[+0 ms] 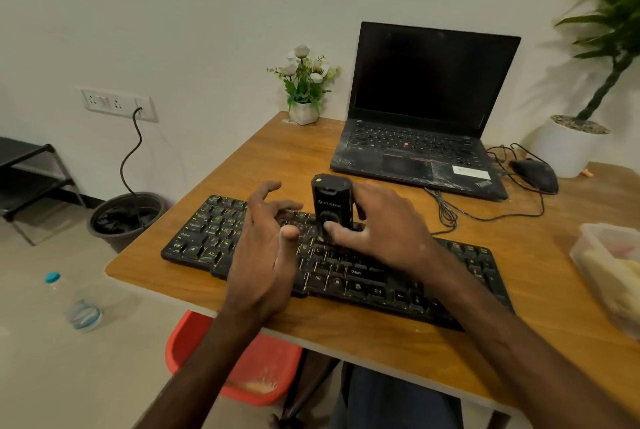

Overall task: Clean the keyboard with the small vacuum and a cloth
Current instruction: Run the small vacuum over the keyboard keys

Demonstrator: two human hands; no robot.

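Observation:
A black keyboard (207, 234) with dusty keys lies across the wooden table (284, 158). A small black vacuum (330, 201) stands upright on the middle of the keyboard. My right hand (377, 220) grips the vacuum from its right side, thumb on its front and fingers round the back. My left hand (268, 238) hovers just left of the vacuum over the keys, fingers spread and loosely bent, holding nothing. No cloth is in view.
A dusty open laptop (426, 109) sits behind the keyboard, with a mouse (535, 174) and cables to its right. A flower pot (304, 111) stands at the back edge, a clear plastic container (609, 255) at the right. On the floor: a red tub (242, 373), a bottle (78, 304), a dark bin (128, 217).

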